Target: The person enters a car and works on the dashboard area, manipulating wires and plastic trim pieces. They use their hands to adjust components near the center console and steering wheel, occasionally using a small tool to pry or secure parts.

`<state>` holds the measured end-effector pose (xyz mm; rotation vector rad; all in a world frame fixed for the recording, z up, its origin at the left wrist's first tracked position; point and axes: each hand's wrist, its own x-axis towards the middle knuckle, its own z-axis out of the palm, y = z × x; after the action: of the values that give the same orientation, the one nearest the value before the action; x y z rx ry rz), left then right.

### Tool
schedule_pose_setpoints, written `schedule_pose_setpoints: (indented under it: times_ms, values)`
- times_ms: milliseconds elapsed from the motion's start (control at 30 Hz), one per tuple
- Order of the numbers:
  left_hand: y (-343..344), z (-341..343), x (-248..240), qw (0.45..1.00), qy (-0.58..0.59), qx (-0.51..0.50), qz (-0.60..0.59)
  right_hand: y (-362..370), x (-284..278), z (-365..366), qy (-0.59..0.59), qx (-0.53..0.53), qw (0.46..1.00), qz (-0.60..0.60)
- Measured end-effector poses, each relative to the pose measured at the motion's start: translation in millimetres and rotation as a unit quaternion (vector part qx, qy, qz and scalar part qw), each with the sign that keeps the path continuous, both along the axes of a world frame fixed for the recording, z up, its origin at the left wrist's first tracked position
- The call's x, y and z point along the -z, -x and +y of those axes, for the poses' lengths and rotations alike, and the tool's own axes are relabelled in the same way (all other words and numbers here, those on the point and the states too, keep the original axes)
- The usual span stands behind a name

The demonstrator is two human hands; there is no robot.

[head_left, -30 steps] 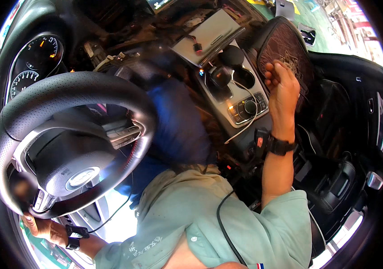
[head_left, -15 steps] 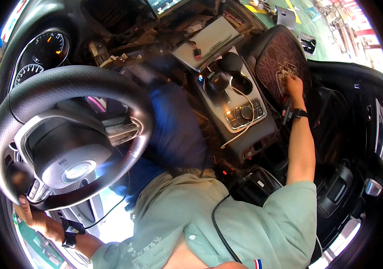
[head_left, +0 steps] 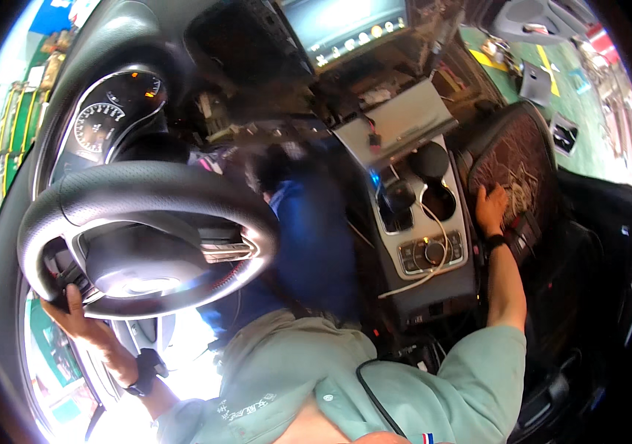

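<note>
My left hand (head_left: 83, 325) is closed round the lower left rim of the black steering wheel (head_left: 168, 181), its thumb lying over the rim by the spoke buttons. My right hand (head_left: 491, 210) rests on the inner edge of the dark passenger seat (head_left: 515, 159), which has a brown patterned cover. Its thumb stands apart from the fingers, and I see nothing held in it. Just left of that hand is the centre console (head_left: 393, 255), with a round knob (head_left: 434, 252), cup holders and a pale cable (head_left: 445, 255) lying across it.
The dash is partly taken apart, with a lit screen (head_left: 345, 29) and a loose grey panel (head_left: 397, 122) bearing a small connector. An instrument cluster (head_left: 109, 122) glows behind the wheel. A dark blue shape (head_left: 312, 229) fills the footwell. Parts lie on the green floor (head_left: 586, 111) outside.
My view has tilted, so the wheel and console sit lower and further right, and more screen shows. My right hand has drawn back along the seat toward me; my left hand stays at the wheel.
</note>
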<state>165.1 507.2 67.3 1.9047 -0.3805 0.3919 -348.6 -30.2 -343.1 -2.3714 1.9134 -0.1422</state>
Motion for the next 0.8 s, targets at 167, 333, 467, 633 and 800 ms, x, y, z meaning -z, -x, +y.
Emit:
schedule_pose_setpoints:
  times_ms: [167,333,467,633,800]
  values:
    - [57,-45,2,0.964,-0.191,-0.103,-0.151,-19,-10,16,0.054,0.025,0.998,-0.013]
    - [150,-113,46,0.895,-0.365,0.167,-0.195,-5,-6,16,0.069,0.032,0.997,-0.010]
    - [185,-187,113,0.823,-0.234,0.473,0.209,-15,-8,13,0.074,0.033,0.996,-0.022]
    - [163,-269,237,0.761,0.009,0.361,0.539,-17,-9,16,0.096,0.030,0.994,-0.038]
    - [137,-323,261,0.672,0.141,0.364,0.630,-13,-9,18,0.059,0.048,0.996,-0.054]
